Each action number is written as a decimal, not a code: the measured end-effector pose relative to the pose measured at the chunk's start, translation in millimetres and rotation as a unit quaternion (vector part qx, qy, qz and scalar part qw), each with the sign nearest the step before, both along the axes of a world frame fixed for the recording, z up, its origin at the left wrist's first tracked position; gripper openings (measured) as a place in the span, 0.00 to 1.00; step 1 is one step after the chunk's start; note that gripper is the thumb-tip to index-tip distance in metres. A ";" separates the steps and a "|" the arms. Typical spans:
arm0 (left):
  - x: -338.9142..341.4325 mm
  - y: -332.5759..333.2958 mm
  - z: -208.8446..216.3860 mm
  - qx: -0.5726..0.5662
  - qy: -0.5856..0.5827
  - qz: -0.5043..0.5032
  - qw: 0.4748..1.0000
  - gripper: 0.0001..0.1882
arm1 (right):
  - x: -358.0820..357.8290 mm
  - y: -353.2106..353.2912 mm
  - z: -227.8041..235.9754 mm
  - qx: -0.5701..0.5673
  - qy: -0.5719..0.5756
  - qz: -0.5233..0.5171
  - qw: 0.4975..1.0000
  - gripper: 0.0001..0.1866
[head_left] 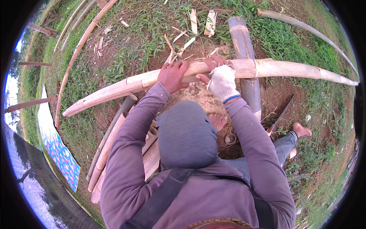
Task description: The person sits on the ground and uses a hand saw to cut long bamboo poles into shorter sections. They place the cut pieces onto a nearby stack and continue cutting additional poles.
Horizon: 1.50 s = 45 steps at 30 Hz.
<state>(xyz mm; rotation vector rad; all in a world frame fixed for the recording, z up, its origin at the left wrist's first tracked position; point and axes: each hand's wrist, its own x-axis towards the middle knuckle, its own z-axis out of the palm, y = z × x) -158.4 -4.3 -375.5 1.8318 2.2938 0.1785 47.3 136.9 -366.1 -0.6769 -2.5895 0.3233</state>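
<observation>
A long, pale bamboo pole (282,70) runs from left to right in front of me, bending with the lens. It lies across a thicker, greyish bamboo log (244,44). My bare left hand (173,76) is closed over the pole left of its middle, fingers on the far side. Just left of the log, my right hand (221,79), in a white knitted glove with bare fingertips, grips the same pole, its thumb pointing left. A lengthwise line shows along the pole's left part. Beneath the hands is light sawdust (194,93).
Several cut bamboo lengths (105,160) are stacked at my left. A long dark blade (284,110) lies right of the log, near my bare foot (302,129). Split pieces (210,23) lie on the far ground. A patterned blue sheet (57,149) is at far left.
</observation>
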 end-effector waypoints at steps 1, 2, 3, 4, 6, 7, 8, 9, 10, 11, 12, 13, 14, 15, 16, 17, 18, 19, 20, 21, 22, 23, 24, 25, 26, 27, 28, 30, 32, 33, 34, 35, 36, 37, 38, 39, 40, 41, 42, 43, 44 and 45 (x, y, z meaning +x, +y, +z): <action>0.8 0.6 -0.1 -0.004 0.001 -0.001 1.000 0.55 | 24.7 2.6 4.3 -0.001 0.039 -0.022 0.999 0.36; 1.8 0.3 0.4 -0.006 0.002 0.001 1.000 0.55 | 55.0 9.6 0.0 -0.013 0.093 -0.047 0.995 0.33; 1.9 -2.0 -0.4 -0.009 0.003 0.006 1.000 0.55 | 89.9 9.8 2.1 -0.013 0.098 -0.092 0.991 0.30; 1.8 -3.2 -2.7 0.009 0.009 0.002 1.000 0.55 | 130.6 11.6 -14.6 0.001 0.124 -0.150 0.981 0.28; 1.6 -4.2 -4.4 0.002 0.011 0.001 1.000 0.54 | 212.0 3.3 -42.6 -0.005 0.089 -0.323 0.942 0.27; 1.7 -4.7 -2.7 -0.001 0.013 0.001 1.000 0.54 | 255.4 -1.2 -54.4 -0.015 0.054 -0.392 0.918 0.27; 3.7 -3.0 -0.1 0.000 0.017 -0.004 1.000 0.53 | 295.7 -8.9 -72.2 -0.043 0.007 -0.470 0.882 0.27; 3.8 -2.5 0.7 0.004 0.028 -0.010 1.000 0.53 | 327.7 -17.1 -88.6 -0.071 -0.038 -0.542 0.836 0.28; 2.9 -3.8 -0.7 0.008 0.039 -0.015 0.999 0.54 | 348.0 -23.6 -96.6 -0.177 -0.042 -0.570 0.802 0.28; 3.4 -1.1 0.2 0.013 0.050 -0.023 0.998 0.54 | 364.7 -31.7 -102.7 -0.280 -0.043 -0.592 0.754 0.29; 4.6 2.5 0.8 -0.006 0.046 -0.024 0.999 0.56 | 374.6 -43.4 -114.2 -0.233 -0.030 -0.586 0.776 0.29; 5.3 2.6 0.7 -0.005 0.052 -0.025 0.998 0.57 | 381.8 -54.7 -126.0 -0.186 -0.018 -0.578 0.794 0.29; 5.8 -0.8 -1.3 0.001 0.059 -0.028 0.998 0.58 | 379.6 -61.9 -128.1 -0.217 -0.007 -0.594 0.774 0.30; 5.0 0.4 -1.2 0.015 0.068 -0.033 0.997 0.59 | 374.4 -62.7 -124.0 -0.243 0.012 -0.610 0.754 0.30; 4.6 1.9 1.0 -0.005 0.067 -0.024 0.997 0.61 | 371.5 -63.0 -121.8 -0.259 -0.018 -0.634 0.728 0.32; 5.4 -0.3 3.1 -0.020 0.069 -0.015 0.997 0.62 | 373.5 -61.8 -123.5 -0.275 -0.042 -0.656 0.702 0.34; 5.0 0.2 2.2 -0.019 0.067 -0.019 0.997 0.64 | 380.3 -59.0 -128.7 -0.332 -0.028 -0.631 0.701 0.35; 4.3 1.9 -0.2 -0.018 0.066 -0.023 0.997 0.66 | 385.7 -56.1 -137.8 -0.386 -0.015 -0.599 0.702 0.35; 6.5 6.3 -2.7 -0.009 0.060 -0.026 0.998 0.67 | 391.8 -54.3 -151.6 -0.385 -0.013 -0.593 0.707 0.33; 7.1 7.5 -4.0 -0.003 0.055 -0.025 0.998 0.68 | 393.9 -53.5 -160.8 -0.374 0.001 -0.583 0.721 0.31; 6.8 9.9 -6.4 -0.002 0.054 -0.030 0.998 0.68 | 398.0 -53.6 -167.3 -0.361 0.015 -0.575 0.734 0.28; 6.7 10.4 -6.9 -0.005 0.054 -0.031 0.998 0.68 | 396.1 -55.8 -170.2 -0.345 0.048 -0.574 0.741 0.27; 11.0 12.7 -5.0 0.002 0.067 -0.047 0.997 0.69 | 394.4 -58.3 -172.0 -0.328 0.079 -0.572 0.747 0.26; 15.3 14.9 -2.2 0.007 0.078 -0.063 0.995 0.69 | 391.6 -61.9 -169.5 -0.315 0.105 -0.593 0.733 0.26; 18.5 17.8 1.7 0.008 0.089 -0.077 0.993 0.69 | 386.3 -66.9 -161.6 -0.302 0.132 -0.612 0.719 0.26; 24.8 28.0 6.1 0.007 0.088 -0.074 0.993 0.69 | 384.5 -65.5 -152.7 -0.291 0.129 -0.621 0.717 0.26; 34.8 35.3 8.4 0.003 0.086 -0.068 0.994 0.68 | 384.0 -63.5 -145.4 -0.282 0.122 -0.628 0.715 0.25; 49.6 50.0 6.4 0.005 0.087 -0.067 0.994 0.66 | 383.0 -65.1 -120.3 -0.240 0.133 -0.632 0.725 0.25; 48.9 51.4 9.9 -0.015 0.090 -0.044 0.995 0.65 | 358.2 -68.8 -59.8 -0.235 0.155 -0.589 0.757 0.24; 48.3 49.8 10.2 -0.026 0.089 -0.032 0.995 0.64 | 345.9 -69.9 -30.6 -0.232 0.164 -0.567 0.773 0.24; 43.7 47.8 8.3 -0.021 0.091 -0.030 0.995 0.64 | 335.1 -70.0 -11.8 -0.200 0.214 -0.494 0.818 0.22; 42.3 50.9 4.7 -0.018 0.090 -0.034 0.995 0.64 | 330.9 -72.4 5.3 -0.166 0.259 -0.422 0.853 0.21; 44.4 51.4 -2.8 -0.021 0.084 -0.036 0.996 0.63 | 326.5 -74.1 21.8 -0.198 0.274 -0.392 0.856 0.19; 45.8 50.8 -5.6 -0.020 0.080 -0.039 0.996 0.62 | 318.6 -73.5 33.3 -0.239 0.287 -0.354 0.857 0.18; 45.1 52.4 -4.8 -0.024 0.076 -0.034 0.996 0.62 | 309.8 -70.3 40.1 -0.201 0.287 -0.329 0.877 0.18; 50.8 54.6 1.5 -0.030 0.076 -0.031 0.996 0.60 | 299.3 -73.3 43.8 -0.190 0.278 -0.308 0.890 0.19; 51.1 54.5 0.2 -0.015 0.063 -0.031 0.997 0.58 | 288.3 -76.5 47.7 -0.180 0.269 -0.286 0.902 0.19; 47.2 52.9 2.4 -0.020 0.060 -0.044 0.997 0.55 | 272.3 -80.9 57.0 -0.184 0.263 -0.270 0.908 0.18; 46.6 51.7 -2.0 -0.001 0.070 -0.041 0.997 0.52 | 257.7 -87.8 60.8 -0.203 0.277 -0.244 0.907 0.16; 48.0 49.7 -2.9 -0.008 0.070 -0.036 0.997 0.51 | 243.5 -94.2 64.8 -0.221 0.290 -0.219 0.905 0.15; 47.5 51.7 0.2 -0.006 0.072 -0.035 0.997 0.50 | 228.0 -99.7 69.5 -0.240 0.301 -0.193 0.903 0.14; 48.1 53.3 -1.3 -0.005 0.063 -0.035 0.997 0.50 | 218.1 -105.4 73.0 -0.237 0.311 -0.173 0.904 0.13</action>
